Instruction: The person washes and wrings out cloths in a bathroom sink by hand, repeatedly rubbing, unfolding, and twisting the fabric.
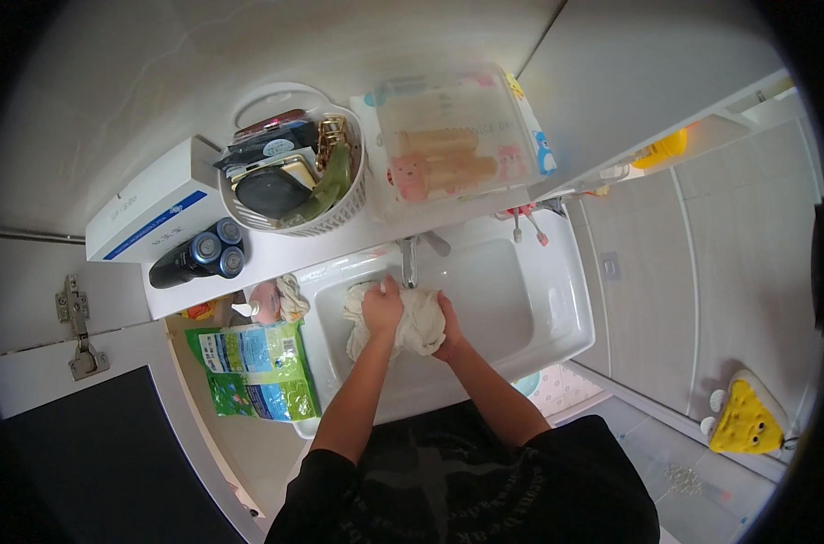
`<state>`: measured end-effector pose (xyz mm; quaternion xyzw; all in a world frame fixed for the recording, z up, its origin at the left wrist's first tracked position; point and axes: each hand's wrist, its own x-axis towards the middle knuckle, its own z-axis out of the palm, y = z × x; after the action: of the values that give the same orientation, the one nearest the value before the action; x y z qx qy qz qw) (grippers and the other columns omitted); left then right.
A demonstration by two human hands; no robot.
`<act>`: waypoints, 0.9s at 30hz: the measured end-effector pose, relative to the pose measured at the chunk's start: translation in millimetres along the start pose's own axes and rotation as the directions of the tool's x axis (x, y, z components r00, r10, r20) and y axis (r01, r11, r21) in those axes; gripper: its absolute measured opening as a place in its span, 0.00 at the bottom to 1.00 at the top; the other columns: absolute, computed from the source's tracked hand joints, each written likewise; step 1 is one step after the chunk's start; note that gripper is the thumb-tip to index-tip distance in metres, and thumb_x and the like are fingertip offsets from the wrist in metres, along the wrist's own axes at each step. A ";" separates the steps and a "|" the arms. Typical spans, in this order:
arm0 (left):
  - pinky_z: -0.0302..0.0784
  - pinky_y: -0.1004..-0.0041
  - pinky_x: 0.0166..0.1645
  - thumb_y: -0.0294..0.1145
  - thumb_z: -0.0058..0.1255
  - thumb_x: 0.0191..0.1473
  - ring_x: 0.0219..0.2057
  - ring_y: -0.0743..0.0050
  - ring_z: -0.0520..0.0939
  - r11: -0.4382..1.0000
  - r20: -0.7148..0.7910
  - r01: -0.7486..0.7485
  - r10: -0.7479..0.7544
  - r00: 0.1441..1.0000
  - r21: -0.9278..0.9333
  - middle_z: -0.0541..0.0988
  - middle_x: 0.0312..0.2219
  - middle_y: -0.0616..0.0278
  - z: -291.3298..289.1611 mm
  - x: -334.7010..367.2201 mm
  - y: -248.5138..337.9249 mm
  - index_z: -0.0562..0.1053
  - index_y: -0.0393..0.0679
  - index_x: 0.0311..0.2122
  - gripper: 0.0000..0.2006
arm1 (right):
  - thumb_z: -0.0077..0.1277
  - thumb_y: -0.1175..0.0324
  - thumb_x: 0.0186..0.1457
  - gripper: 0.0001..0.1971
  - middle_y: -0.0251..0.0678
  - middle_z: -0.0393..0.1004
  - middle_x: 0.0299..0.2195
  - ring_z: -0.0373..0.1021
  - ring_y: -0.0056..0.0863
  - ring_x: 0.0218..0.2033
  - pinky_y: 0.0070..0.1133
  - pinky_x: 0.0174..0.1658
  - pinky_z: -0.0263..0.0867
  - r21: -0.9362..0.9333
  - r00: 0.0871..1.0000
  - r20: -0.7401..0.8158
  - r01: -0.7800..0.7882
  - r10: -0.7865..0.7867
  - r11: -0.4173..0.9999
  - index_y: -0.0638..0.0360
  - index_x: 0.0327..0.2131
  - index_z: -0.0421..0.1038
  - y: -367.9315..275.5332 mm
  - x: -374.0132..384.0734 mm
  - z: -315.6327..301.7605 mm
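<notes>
A bunched off-white cloth [419, 319] lies in the white washbasin [564, 272], just below the metal faucet [410, 263]. On its upper left part, my left hand [384, 310] is closed with the cloth gripped in its fingers. From the right side my right hand [449, 332] clasps the cloth's edge; its fingertips are partly hidden by the folds. Whether water runs from the spout I cannot make out.
Left of the basin are a green detergent bag [258, 376] and a pink pump bottle [265, 303]. The shelf behind bears an electric shaver [199, 254], a white box [153, 204], a filled basket [344, 213] and a clear lidded bin [448, 136]. Toothbrushes [525, 227] stick out at the back right.
</notes>
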<state>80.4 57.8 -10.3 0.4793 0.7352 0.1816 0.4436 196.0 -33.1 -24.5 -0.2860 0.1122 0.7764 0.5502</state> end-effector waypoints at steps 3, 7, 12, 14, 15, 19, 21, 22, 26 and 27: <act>0.73 0.53 0.45 0.55 0.39 0.60 0.39 0.36 0.80 0.999 -0.023 0.046 -0.047 0.999 -0.028 0.80 0.32 0.39 -6.2 -0.5 0.4 0.79 0.39 0.38 0.27 | 0.35 0.45 0.64 0.28 0.34 0.72 0.52 0.69 0.34 0.52 0.30 0.58 0.64 0.125 0.997 0.046 -0.063 0.057 0.990 0.55 0.58 0.63 9.6 -4.7 23.5; 0.73 0.54 0.49 0.58 0.35 0.60 0.43 0.38 0.79 0.949 -0.172 -0.204 0.248 0.953 0.240 0.80 0.38 0.40 3.3 -1.8 -10.6 0.80 0.48 0.42 0.27 | 0.36 0.45 0.64 0.29 0.34 0.72 0.52 0.69 0.34 0.53 0.31 0.59 0.63 0.143 0.999 -0.039 -0.030 0.036 0.989 0.54 0.59 0.62 15.2 -1.9 17.7; 0.73 0.56 0.47 0.56 0.38 0.60 0.43 0.41 0.80 0.988 0.065 0.111 -0.118 0.991 0.106 0.81 0.37 0.43 -11.2 -1.9 -4.0 0.80 0.46 0.42 0.25 | 0.42 0.51 0.63 0.25 0.37 0.73 0.50 0.71 0.32 0.49 0.29 0.53 0.68 0.019 0.998 -0.056 -0.003 0.004 1.000 0.59 0.56 0.64 28.0 14.0 6.6; 0.74 0.57 0.47 0.55 0.38 0.60 0.43 0.42 0.80 0.981 0.081 0.141 -0.153 0.985 0.134 0.81 0.37 0.44 -10.4 2.1 -8.5 0.80 0.45 0.41 0.25 | 0.43 0.54 0.63 0.24 0.38 0.73 0.49 0.72 0.31 0.47 0.27 0.50 0.70 -0.072 0.981 -0.192 0.020 -0.034 0.997 0.61 0.55 0.64 29.5 20.1 -5.5; 0.74 0.57 0.47 0.54 0.39 0.60 0.42 0.44 0.81 0.981 0.084 0.147 -0.158 0.984 0.126 0.81 0.35 0.44 -8.0 3.5 -11.4 0.80 0.44 0.40 0.25 | 0.44 0.56 0.62 0.23 0.39 0.74 0.48 0.73 0.30 0.45 0.26 0.47 0.71 -0.163 0.943 -0.322 0.029 -0.081 0.986 0.63 0.54 0.65 28.7 21.4 -12.1; 0.73 0.60 0.49 0.51 0.41 0.61 0.44 0.48 0.80 0.970 0.084 -0.030 0.052 0.995 -0.243 0.80 0.39 0.43 5.2 8.1 -47.0 0.79 0.42 0.41 0.23 | 0.46 0.57 0.61 0.23 0.41 0.74 0.46 0.74 0.30 0.43 0.26 0.45 0.72 -0.286 0.921 -0.367 0.019 -0.128 0.958 0.66 0.52 0.66 22.6 14.0 -8.4; 0.72 0.61 0.51 0.47 0.43 0.61 0.47 0.50 0.78 0.920 0.065 -0.121 0.155 0.986 -0.373 0.78 0.43 0.45 14.9 -2.8 -35.0 0.77 0.43 0.44 0.19 | 0.48 0.57 0.60 0.23 0.40 0.75 0.45 0.74 0.31 0.43 0.26 0.45 0.72 -0.249 0.925 -0.343 0.076 -0.162 0.965 0.65 0.52 0.68 8.0 3.2 -27.4; 0.71 0.63 0.53 0.43 0.45 0.60 0.50 0.52 0.76 0.852 -0.001 -0.203 0.232 0.973 -0.482 0.76 0.47 0.46 6.8 -6.7 -37.9 0.76 0.44 0.47 0.17 | 0.48 0.57 0.60 0.23 0.40 0.75 0.45 0.74 0.31 0.43 0.26 0.45 0.72 -0.245 0.930 -0.339 0.059 -0.143 0.968 0.65 0.52 0.68 3.7 -4.1 -16.9; 0.68 0.67 0.56 0.35 0.53 0.56 0.52 0.57 0.73 0.917 -0.004 -0.370 0.373 0.928 -0.150 0.72 0.52 0.49 -25.8 -26.6 -40.9 0.73 0.46 0.52 0.18 | 0.46 0.65 0.59 0.19 0.41 0.75 0.45 0.75 0.35 0.44 0.31 0.46 0.74 -0.496 0.829 -0.360 0.218 -0.427 0.841 0.65 0.51 0.68 -62.0 -54.1 -20.8; 0.66 0.64 0.58 0.35 0.57 0.51 0.53 0.52 0.72 0.886 -0.069 -0.461 0.463 0.884 0.045 0.71 0.53 0.48 -34.8 -27.7 -53.5 0.74 0.47 0.51 0.21 | 0.49 0.64 0.57 0.21 0.42 0.75 0.45 0.75 0.34 0.43 0.30 0.45 0.73 -0.484 0.816 -0.327 0.288 -0.476 0.826 0.66 0.50 0.68 -72.5 -63.9 -12.8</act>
<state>26.7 13.9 -15.2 0.6391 0.6191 0.2901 0.3522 281.4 -63.2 11.5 -0.5780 0.0042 0.5683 0.5856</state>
